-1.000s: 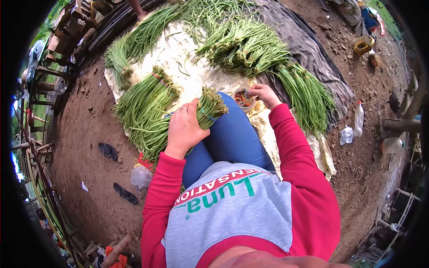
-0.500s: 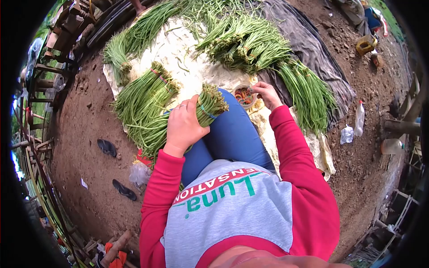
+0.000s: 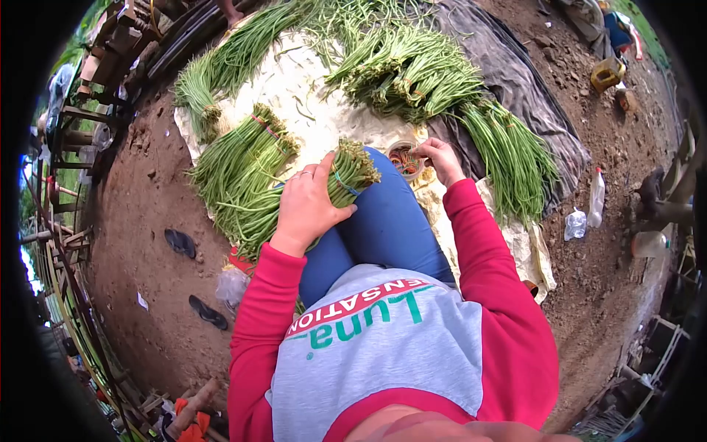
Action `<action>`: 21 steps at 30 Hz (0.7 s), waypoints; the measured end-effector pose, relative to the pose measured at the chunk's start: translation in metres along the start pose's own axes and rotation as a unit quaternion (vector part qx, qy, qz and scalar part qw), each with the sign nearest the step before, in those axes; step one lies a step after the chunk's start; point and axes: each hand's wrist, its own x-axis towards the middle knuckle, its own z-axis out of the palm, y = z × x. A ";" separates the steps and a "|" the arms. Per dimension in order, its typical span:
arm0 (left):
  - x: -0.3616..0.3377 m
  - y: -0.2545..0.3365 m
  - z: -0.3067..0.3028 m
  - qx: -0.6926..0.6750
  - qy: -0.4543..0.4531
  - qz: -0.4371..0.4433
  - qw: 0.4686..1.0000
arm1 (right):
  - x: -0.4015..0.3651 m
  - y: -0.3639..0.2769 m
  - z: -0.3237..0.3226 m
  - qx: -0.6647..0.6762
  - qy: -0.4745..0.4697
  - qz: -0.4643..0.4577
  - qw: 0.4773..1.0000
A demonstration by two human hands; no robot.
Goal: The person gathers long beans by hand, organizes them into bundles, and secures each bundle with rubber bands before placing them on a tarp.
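My left hand (image 3: pixel 308 202) is wrapped over a bundle of long green beans (image 3: pixel 353 171) lying across my left thigh. A blue band circles the bundle near its stem ends. By my right knee stands a small round tub (image 3: pixel 405 160) of coloured rubber bands. Over the tub's right rim, my right hand (image 3: pixel 443 158) has its thumb and fingertips pinched together. Whatever is between those fingertips is too small to make out. More tied bean bundles (image 3: pixel 247 158) lie beside my left hand.
A pale sheet (image 3: pixel 309 96) is spread in front of me, with a heap of beans (image 3: pixel 412 70) and another bunch (image 3: pixel 512 158) on the right. Dark cloth (image 3: pixel 537 110) lies beyond. Sandals (image 3: pixel 208 313), a plastic bottle (image 3: pixel 596 199) and a yellow container (image 3: pixel 607 75) lie on the soil.
My right hand stays at the tub, its fingertips shifted slightly toward the rim. My left hand keeps its hold on the bundle. The whole view has shifted a little.
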 end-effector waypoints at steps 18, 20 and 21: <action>0.017 -0.003 -0.001 -0.036 -0.071 -0.026 0.997 | -0.071 -0.123 0.048 0.266 -0.345 -0.040 0.899; 0.017 -0.001 -0.004 -0.031 -0.056 -0.014 0.998 | -0.077 -0.136 0.051 0.210 -0.334 -0.065 0.917; 0.017 0.001 -0.006 -0.036 -0.060 -0.017 0.997 | -0.081 -0.143 0.054 0.153 -0.319 -0.086 0.931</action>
